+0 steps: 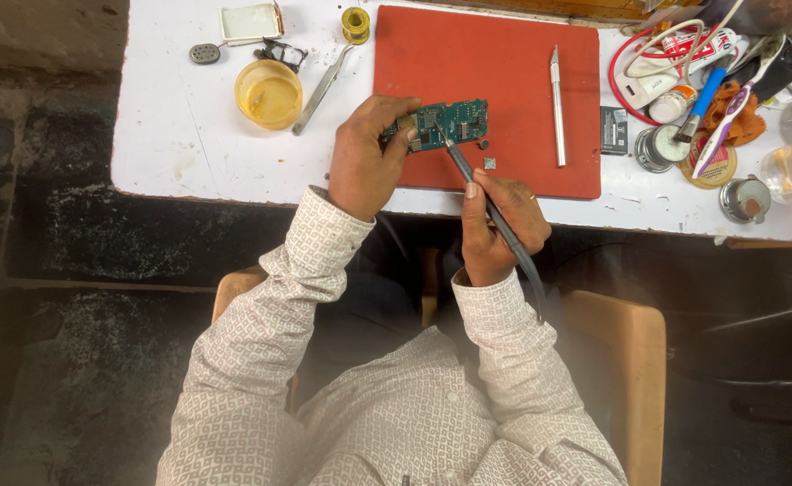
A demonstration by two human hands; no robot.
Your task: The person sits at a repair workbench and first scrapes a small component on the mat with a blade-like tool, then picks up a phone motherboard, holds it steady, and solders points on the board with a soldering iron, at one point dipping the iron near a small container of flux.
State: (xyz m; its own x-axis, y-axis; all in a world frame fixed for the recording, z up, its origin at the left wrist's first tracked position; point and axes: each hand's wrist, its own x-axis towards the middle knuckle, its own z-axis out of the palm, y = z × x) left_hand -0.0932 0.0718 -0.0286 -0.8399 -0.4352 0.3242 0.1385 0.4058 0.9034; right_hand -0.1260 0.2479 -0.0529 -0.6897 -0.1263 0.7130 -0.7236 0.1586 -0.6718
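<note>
Green circuit board, chip-studded, rectangular.

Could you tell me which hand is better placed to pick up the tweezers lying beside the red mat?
Probably the left hand. It is nearer the tweezers, which lie left of the red mat, though it would have to release the circuit board. The right hand grips the soldering iron.

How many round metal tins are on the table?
2. One metal tin sits just right of the red mat; another metal tin stands near the table's right edge. Clutter may hide more.
</note>
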